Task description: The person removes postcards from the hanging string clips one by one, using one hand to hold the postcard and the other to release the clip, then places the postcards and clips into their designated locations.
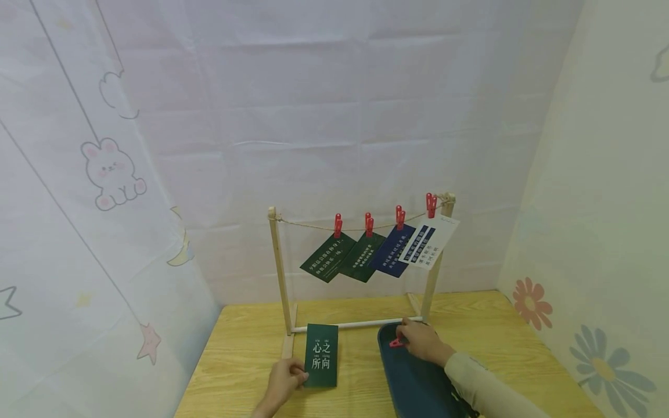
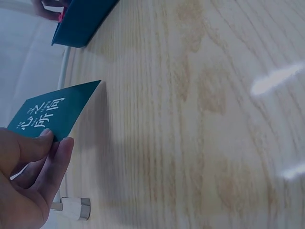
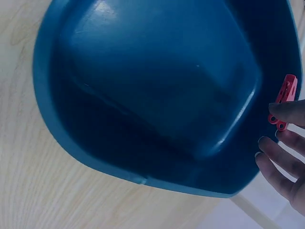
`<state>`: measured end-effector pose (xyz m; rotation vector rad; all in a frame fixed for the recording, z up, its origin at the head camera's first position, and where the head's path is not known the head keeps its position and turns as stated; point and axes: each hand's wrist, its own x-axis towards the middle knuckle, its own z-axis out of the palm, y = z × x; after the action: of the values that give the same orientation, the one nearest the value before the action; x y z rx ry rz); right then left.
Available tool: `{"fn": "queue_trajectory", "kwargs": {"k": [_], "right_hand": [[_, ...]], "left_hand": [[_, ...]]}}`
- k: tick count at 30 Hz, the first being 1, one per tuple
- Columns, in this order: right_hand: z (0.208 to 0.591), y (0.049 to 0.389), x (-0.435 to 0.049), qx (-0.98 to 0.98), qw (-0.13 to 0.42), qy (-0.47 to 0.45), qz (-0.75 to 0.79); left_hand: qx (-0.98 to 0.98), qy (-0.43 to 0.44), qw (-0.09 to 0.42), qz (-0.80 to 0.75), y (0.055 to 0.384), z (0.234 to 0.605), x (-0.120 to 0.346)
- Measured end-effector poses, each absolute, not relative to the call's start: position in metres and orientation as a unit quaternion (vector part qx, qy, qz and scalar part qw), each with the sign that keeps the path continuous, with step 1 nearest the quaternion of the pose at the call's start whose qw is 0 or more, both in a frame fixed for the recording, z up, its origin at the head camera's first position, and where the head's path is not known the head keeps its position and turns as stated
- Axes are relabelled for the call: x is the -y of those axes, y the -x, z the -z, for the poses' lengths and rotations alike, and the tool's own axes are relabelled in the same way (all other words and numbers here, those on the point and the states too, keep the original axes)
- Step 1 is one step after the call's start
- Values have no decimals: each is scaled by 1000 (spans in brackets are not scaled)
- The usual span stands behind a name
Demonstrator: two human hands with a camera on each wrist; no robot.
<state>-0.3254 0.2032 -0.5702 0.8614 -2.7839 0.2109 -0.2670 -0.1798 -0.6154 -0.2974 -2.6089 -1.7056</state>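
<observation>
My left hand (image 1: pixel 284 380) pinches a dark green card (image 1: pixel 321 363) with white characters by its lower left edge. In the left wrist view the card (image 2: pixel 62 105) tilts up from the table, thumb on its face and fingers behind. My right hand (image 1: pixel 422 342) is over the far end of a blue basin (image 1: pixel 413 380). Between its thumb and forefinger is a red clothespin (image 3: pixel 287 89), held just inside the basin wall. The other fingers of that hand are spread apart in the right wrist view. The basin floor is bare where it shows there.
Behind the hands stands a wooden frame (image 1: pixel 280 267) with a string (image 1: pixel 308 225) across its top. Red clothespins (image 1: pixel 369 225) hold two green cards (image 1: pixel 328 257), a navy card (image 1: pixel 392 251) and a white card (image 1: pixel 430 241) on it. A white bar (image 1: pixel 366 323) joins the frame's feet.
</observation>
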Motion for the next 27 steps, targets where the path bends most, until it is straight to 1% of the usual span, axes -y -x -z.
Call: {"fn": "queue_trajectory", "kwargs": {"k": [6, 13, 19, 23, 27], "right_hand": [[584, 328, -203, 959, 91, -253, -83], [593, 328, -203, 965, 83, -228, -101], [601, 328, -204, 968, 67, -212, -117], [604, 330, -205, 967, 74, -210, -122], [610, 332, -206, 967, 84, -204, -126]], "left_hand": [[822, 99, -28, 559, 263, 623, 180], [828, 73, -82, 549, 258, 632, 179], [803, 47, -129, 580, 252, 635, 177], [806, 16, -161, 569, 251, 637, 175], [815, 20, -179, 550, 252, 641, 175]]}}
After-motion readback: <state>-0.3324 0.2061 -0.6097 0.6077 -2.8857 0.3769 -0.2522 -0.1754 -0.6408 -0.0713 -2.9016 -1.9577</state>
